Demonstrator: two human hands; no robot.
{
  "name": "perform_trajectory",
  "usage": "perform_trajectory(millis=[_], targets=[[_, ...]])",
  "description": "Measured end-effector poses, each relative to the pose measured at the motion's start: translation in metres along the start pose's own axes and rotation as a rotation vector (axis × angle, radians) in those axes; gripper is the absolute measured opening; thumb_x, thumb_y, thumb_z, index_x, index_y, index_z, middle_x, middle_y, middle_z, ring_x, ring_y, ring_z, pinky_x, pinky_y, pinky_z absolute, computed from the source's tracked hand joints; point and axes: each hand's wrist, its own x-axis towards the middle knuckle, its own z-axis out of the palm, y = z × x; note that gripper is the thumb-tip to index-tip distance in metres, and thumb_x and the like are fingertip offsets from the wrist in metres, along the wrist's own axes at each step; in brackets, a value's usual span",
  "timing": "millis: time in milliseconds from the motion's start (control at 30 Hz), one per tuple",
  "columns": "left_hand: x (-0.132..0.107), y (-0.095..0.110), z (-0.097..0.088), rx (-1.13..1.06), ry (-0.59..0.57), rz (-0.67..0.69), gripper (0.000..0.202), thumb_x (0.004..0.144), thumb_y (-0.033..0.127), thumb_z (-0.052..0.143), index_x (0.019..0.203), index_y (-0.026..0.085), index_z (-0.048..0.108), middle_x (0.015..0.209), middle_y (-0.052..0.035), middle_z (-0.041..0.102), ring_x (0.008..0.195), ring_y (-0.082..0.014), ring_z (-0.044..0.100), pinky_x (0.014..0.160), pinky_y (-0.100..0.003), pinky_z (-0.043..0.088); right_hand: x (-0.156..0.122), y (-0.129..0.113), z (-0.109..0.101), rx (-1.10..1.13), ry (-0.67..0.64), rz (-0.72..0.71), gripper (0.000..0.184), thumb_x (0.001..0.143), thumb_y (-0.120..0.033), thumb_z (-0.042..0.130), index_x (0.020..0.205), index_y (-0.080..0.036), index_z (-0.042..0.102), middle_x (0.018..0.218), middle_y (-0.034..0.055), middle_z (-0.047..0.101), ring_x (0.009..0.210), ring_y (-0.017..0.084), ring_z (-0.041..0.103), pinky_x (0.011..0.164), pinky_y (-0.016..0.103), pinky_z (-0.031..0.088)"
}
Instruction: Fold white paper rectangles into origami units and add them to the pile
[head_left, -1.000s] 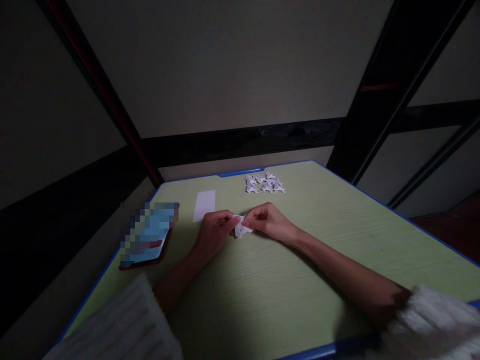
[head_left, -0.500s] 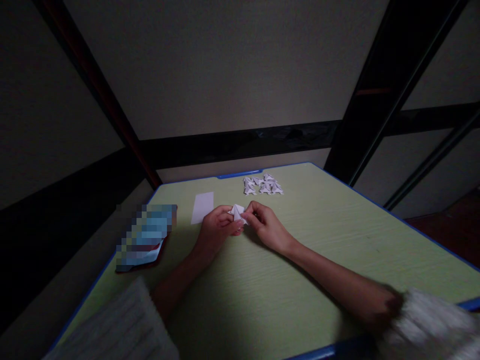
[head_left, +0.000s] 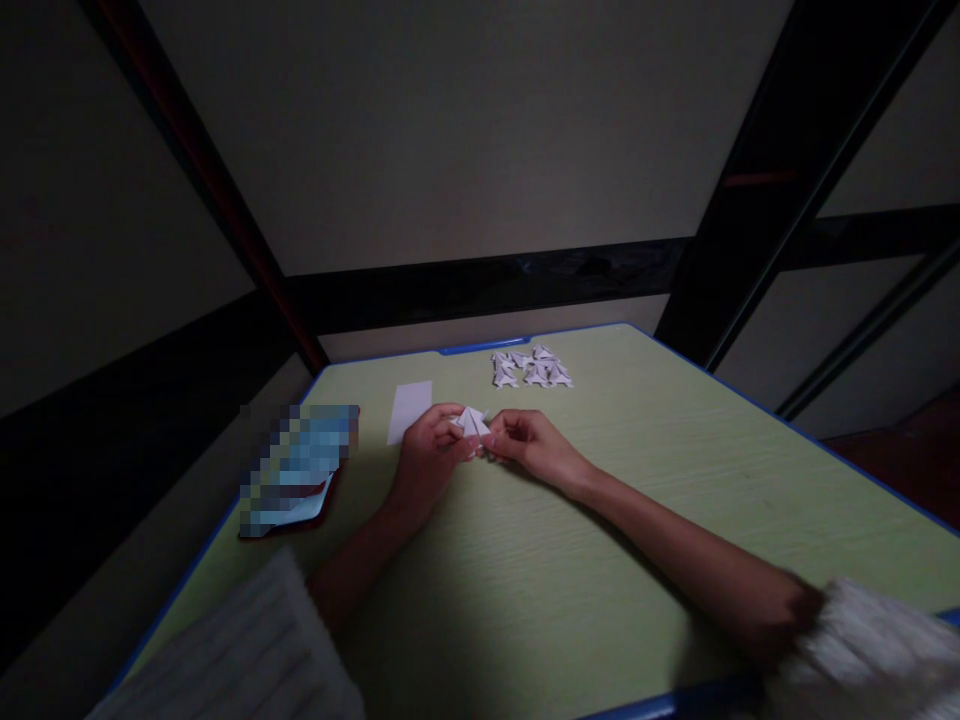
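Observation:
A small white folded paper piece [head_left: 471,424] is pinched between both hands just above the green table [head_left: 600,520]. My left hand [head_left: 427,455] grips its left side with curled fingers. My right hand [head_left: 529,445] pinches its right edge with thumb and forefinger. Behind the hands, near the far edge, lies a cluster of several similar white folded paper pieces [head_left: 531,368]. A flat white paper slip [head_left: 409,410] lies just left of my left hand.
A phone with a lit, blurred screen [head_left: 300,468] rests on the table's left side. The table has a blue rim. Dark metal frame bars rise behind it, left and right, against a pale wall.
The folded piece has been turned from a low, sideways position to pointing upward between my fingers. Both hands shifted slightly up and away from me.

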Motion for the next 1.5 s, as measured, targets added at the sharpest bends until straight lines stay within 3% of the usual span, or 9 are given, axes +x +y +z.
perform_trajectory(millis=[400,600,667,833,1067,1333,1500], targets=[[0.0,0.001,0.003,-0.053,-0.076,-0.074,0.036,0.052,0.023,0.065,0.082,0.014,0.049,0.05,0.0069,0.055,0.05,-0.0097,0.055,0.053,-0.023,0.046,-0.003,-0.001,-0.001,-0.026,0.111,-0.016,0.026,0.055,-0.032,0.063,0.051,-0.013,0.046,0.044,-0.0059,0.04,0.042,0.004,0.031,0.043,0.02,0.021],[-0.003,0.004,0.003,0.025,-0.027,-0.066,0.037,0.049,0.022,0.067,0.081,0.013,0.051,0.049,0.0051,0.056,0.044,-0.0082,0.051,0.046,-0.02,0.043,-0.005,-0.001,0.002,-0.117,0.05,-0.043,0.021,0.057,-0.027,0.062,0.052,-0.012,0.048,0.047,-0.0046,0.041,0.044,0.005,0.032,0.043,0.02,0.024],[-0.003,0.004,0.002,0.046,-0.045,-0.05,0.04,0.05,0.02,0.066,0.086,0.012,0.05,0.048,0.006,0.054,0.044,-0.0083,0.052,0.046,-0.019,0.043,-0.004,-0.002,0.001,-0.097,0.04,-0.019,0.019,0.056,-0.025,0.062,0.054,-0.012,0.048,0.049,-0.004,0.042,0.046,0.005,0.034,0.045,0.02,0.026],[-0.003,0.003,0.0,0.088,-0.124,-0.025,0.044,0.054,0.015,0.062,0.096,0.013,0.047,0.049,0.0069,0.053,0.046,-0.0081,0.053,0.048,-0.019,0.043,-0.003,-0.007,-0.007,0.073,0.152,-0.024,0.015,0.062,-0.026,0.056,0.067,-0.014,0.048,0.063,-0.0014,0.048,0.056,0.008,0.042,0.05,0.021,0.032],[-0.006,0.001,0.001,0.098,-0.244,-0.054,0.046,0.055,0.014,0.061,0.097,0.016,0.044,0.05,0.007,0.054,0.047,-0.0095,0.054,0.048,-0.02,0.043,-0.003,-0.003,-0.009,-0.028,-0.099,-0.054,0.02,0.065,-0.031,0.056,0.064,-0.012,0.051,0.056,-0.0028,0.045,0.052,0.007,0.039,0.051,0.022,0.028],[-0.007,0.001,0.002,0.155,-0.284,-0.049,0.042,0.056,0.015,0.061,0.093,0.016,0.043,0.05,0.0072,0.053,0.045,-0.0086,0.052,0.048,-0.02,0.042,-0.006,-0.005,-0.009,-0.124,-0.054,-0.142,0.022,0.063,-0.031,0.059,0.055,-0.012,0.05,0.058,-0.0021,0.044,0.053,0.008,0.038,0.052,0.023,0.029],[-0.007,0.001,0.001,0.111,-0.342,-0.053,0.044,0.056,0.015,0.062,0.095,0.016,0.042,0.052,0.0062,0.054,0.047,-0.0087,0.052,0.048,-0.021,0.042,-0.007,-0.005,-0.008,-0.083,-0.087,-0.106,0.023,0.065,-0.032,0.056,0.054,-0.012,0.05,0.056,-0.0025,0.043,0.053,0.008,0.037,0.053,0.023,0.028]])
